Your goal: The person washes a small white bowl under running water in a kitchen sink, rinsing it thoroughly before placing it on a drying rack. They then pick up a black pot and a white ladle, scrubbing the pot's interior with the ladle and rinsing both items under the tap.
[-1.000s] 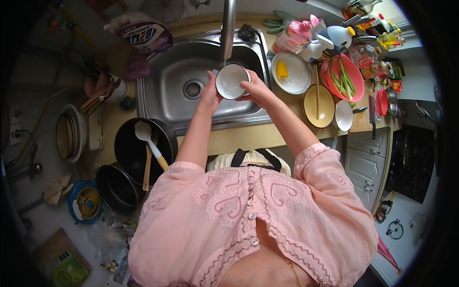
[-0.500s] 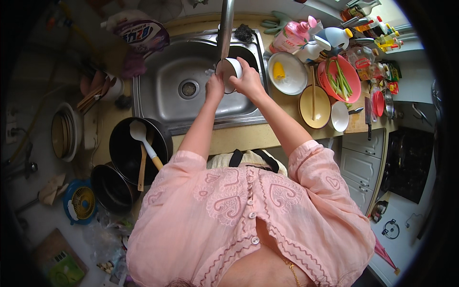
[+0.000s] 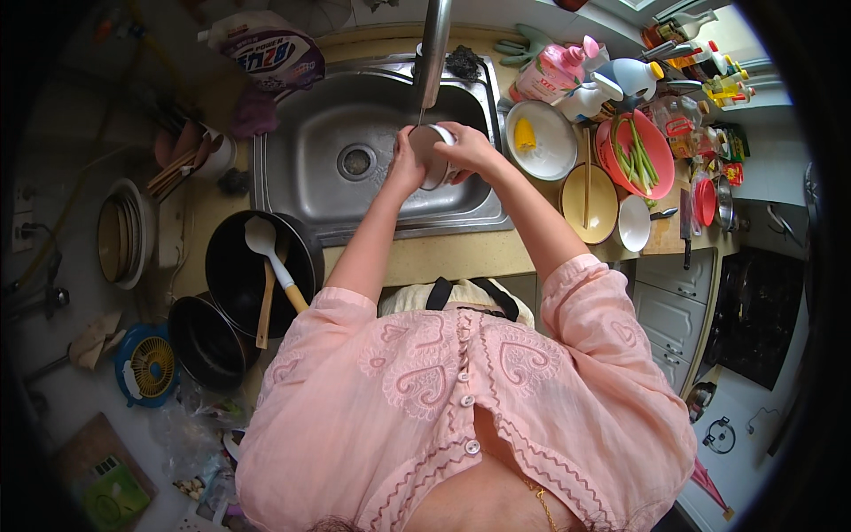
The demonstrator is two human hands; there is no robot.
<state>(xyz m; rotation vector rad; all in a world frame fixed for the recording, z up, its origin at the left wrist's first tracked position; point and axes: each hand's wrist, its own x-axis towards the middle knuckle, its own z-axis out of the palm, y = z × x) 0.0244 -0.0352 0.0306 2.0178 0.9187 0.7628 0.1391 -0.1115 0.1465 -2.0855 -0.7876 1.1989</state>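
Grasped between left hand [image 3: 405,166] and right hand [image 3: 470,152], the white bowl [image 3: 427,153] tilts beneath the faucet [image 3: 434,53], nearer the sink's [image 3: 306,151] right edge, not set down yet!

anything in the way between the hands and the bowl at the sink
Nothing visible: the left hand and right hand both hold the bowl. The faucet shows above it in the picture, not between.
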